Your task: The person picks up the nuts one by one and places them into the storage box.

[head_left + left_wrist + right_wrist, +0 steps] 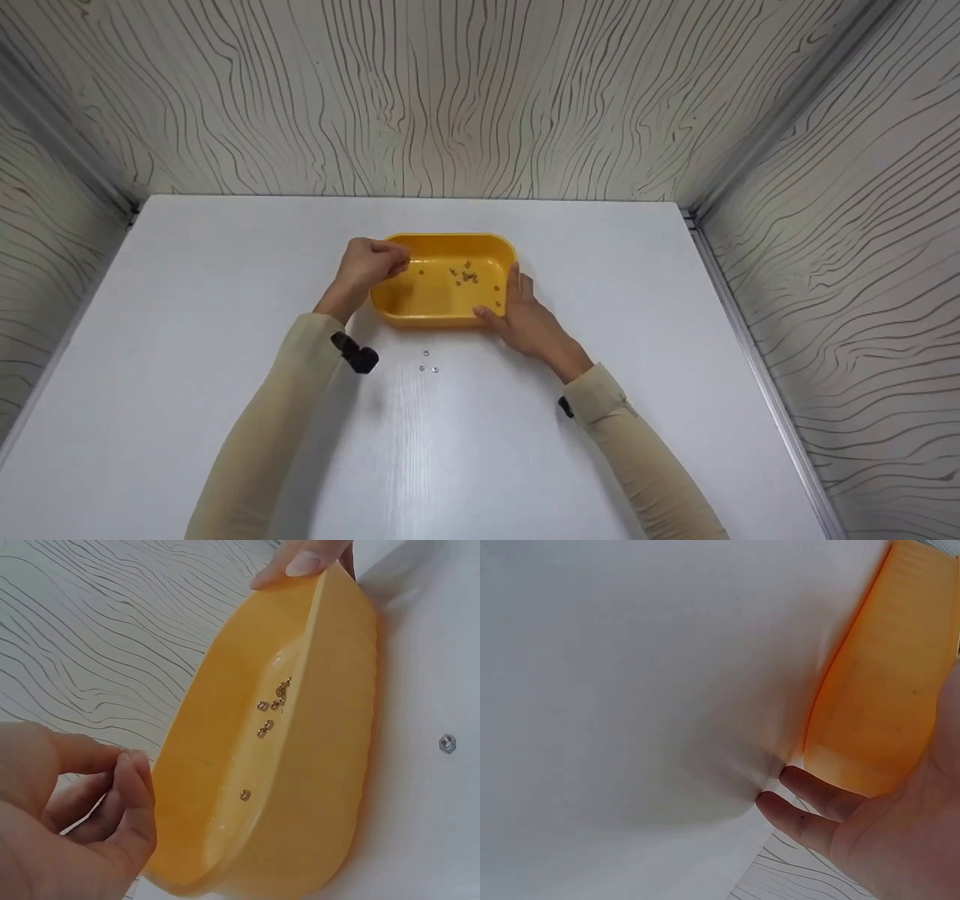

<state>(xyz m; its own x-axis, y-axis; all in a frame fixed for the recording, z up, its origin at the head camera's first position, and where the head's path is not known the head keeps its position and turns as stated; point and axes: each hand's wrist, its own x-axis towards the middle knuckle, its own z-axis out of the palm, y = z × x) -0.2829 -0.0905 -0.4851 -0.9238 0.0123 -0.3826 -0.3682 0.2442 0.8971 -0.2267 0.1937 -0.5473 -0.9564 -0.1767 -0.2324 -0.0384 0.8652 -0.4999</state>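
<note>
A yellow plastic bin (435, 322) with rounded corners stands on the white table, several small metal nuts (276, 703) scattered across its floor. My right hand (529, 322) grips the bin's right front corner, with the thumb over the front rim and fingers along the right side; two fingertips reach down by the table in the right wrist view. Over the bin's left end is my left hand (371, 266), its thumb and index finger (94, 755) pressed tip to tip. I cannot tell whether something small is pinched there. Three loose hex nuts (426, 353) lie on the table before the bin.
The white table (225, 247) runs back to a wood-grain patterned panel (420, 97), with similar panels at both sides. Metal frame rails (757, 352) border the table's sides. A black wrist camera (356, 354) is strapped to the left sleeve.
</note>
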